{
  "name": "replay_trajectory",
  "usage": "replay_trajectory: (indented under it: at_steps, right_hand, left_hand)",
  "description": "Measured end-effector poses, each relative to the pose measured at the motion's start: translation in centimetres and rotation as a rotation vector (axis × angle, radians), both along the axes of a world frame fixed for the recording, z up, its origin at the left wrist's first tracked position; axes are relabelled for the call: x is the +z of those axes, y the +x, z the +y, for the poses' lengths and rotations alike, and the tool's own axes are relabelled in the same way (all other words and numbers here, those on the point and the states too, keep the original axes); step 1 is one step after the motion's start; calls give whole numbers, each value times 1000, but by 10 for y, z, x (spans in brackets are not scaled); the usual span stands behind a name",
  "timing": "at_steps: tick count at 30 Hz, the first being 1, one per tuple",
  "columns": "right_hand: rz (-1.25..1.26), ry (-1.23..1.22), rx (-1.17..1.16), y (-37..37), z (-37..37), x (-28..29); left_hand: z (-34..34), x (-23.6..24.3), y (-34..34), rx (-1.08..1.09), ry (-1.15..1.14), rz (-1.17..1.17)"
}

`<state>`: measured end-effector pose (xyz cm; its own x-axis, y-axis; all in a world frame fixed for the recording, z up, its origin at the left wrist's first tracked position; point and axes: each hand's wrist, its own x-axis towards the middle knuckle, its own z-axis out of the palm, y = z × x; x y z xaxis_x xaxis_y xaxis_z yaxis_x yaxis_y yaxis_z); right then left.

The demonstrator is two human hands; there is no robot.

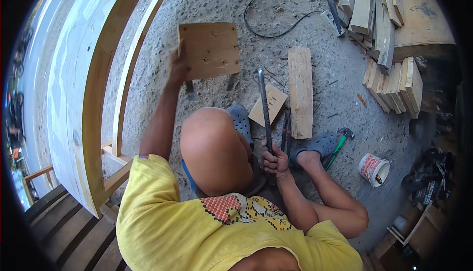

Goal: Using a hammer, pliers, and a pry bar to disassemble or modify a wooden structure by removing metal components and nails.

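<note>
At upper centre, my left hand (178, 66) grips the left edge of a square tan wooden board (209, 47), which has holes or nail marks in it. Dark flat pieces show just below the board. My right hand (274, 162) is closed round a long dark metal bar (265, 116) that points up beside my raised knee. A smaller board with nails on it (261, 111) lies on the ground behind the bar. To its right is a longer rough plank (299, 86). A dark tool with red bands (287, 130) stands near my right hand, partly hidden.
Pale wooden framing (96, 88) rises at left above slats (69, 221). Loose timber (362, 5) and stacked blocks (389, 86) are at upper right. A black cord (276, 34), green-handled hammer (337, 148), white bucket (372, 170) and dark tool clutter (426, 182) are on the concrete.
</note>
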<state>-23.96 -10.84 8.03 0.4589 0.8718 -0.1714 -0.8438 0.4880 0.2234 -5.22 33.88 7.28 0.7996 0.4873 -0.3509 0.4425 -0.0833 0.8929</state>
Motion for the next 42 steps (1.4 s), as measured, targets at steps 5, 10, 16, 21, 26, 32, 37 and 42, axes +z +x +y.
replay_trajectory:
  at_steps: [5,10,16,21,26,32,37,42]
  right_hand:
    - [-4,-9,-110,-1,-19,-4]
    - [-59,-114,-115,3,-39,4]
    - [-109,-231,-82,13,-41,16]
    - [-179,-563,13,20,-37,39]
    - [-334,-702,31,17,-37,64]
    - [-552,-997,134,19,-31,71]
    - [-1495,-1729,165,28,-17,88]
    - [-1716,-1827,248,40,7,97]
  left_hand:
    - [-98,-65,-68,715,-751,-112]
    - [-89,-36,-107,-124,-645,500]
    - [-17,-48,0,-319,416,-107]
    - [-7,-90,79,-1139,782,253]
    - [-3,-54,71,-1150,835,352]
    - [4,12,21,-1048,681,364]
    - [-15,50,-5,-894,691,115]
    - [-25,57,9,-688,602,3]
